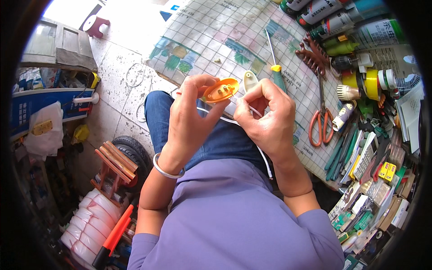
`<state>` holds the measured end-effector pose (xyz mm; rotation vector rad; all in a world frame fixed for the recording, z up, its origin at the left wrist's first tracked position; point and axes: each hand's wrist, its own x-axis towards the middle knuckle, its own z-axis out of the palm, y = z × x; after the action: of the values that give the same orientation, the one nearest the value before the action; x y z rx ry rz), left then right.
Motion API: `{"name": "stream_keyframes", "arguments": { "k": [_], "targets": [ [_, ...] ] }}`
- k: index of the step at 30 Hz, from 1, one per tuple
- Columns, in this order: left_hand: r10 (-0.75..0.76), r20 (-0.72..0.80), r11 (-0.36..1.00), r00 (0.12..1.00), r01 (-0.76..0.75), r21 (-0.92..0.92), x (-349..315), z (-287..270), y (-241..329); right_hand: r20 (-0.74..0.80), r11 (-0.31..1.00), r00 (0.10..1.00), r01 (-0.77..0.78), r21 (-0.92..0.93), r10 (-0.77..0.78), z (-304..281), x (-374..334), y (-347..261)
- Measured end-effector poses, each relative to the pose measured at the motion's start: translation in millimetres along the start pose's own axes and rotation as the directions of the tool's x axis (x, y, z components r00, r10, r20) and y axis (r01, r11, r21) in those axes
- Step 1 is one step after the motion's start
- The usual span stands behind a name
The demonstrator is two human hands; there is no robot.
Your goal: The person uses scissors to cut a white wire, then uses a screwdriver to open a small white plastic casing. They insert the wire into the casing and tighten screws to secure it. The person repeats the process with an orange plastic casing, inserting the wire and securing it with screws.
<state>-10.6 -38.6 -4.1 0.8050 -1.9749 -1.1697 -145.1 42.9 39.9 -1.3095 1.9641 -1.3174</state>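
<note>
In front of my chest, my left hand (188,114) holds a small orange oval plastic shell (220,90) between thumb and fingers. Its hollow side faces me and shows small metal contacts inside. Close to its right, my right hand (268,114) pinches a thin white cable (228,120). The cable loops under both hands, and one end hangs down by my right forearm. Just beyond the right fingers is a whitish oval shell (249,80); whether it touches them is hidden. A tiny brass-coloured piece (217,60) lies on the table farther off.
A grid-patterned tabletop (202,40) spreads ahead. On it lie a screwdriver (278,76) with a green and yellow handle and an orange-handled cutting tool (321,123). Spray cans (321,11), tape rolls (371,87) and tools crowd the right. Rolls in clear plastic (92,220) stand lower left.
</note>
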Motion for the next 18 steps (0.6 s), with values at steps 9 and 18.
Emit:
{"name": "stream_keyframes", "arguments": {
  "k": [9,18],
  "targets": [
    [0.229,-0.07,0.969,0.971,-0.221,0.108,1.0,1.1,8.1,-0.05,0.999,0.998,0.045,-0.018,-0.046,4.6,-0.6,2.1],
    [0.257,-0.049,0.956,0.965,-0.247,0.158,0.4,-1.3,13.5,-0.031,0.998,0.998,0.049,-0.034,-0.05,4.2,-3.1,2.8]
  ]
}}
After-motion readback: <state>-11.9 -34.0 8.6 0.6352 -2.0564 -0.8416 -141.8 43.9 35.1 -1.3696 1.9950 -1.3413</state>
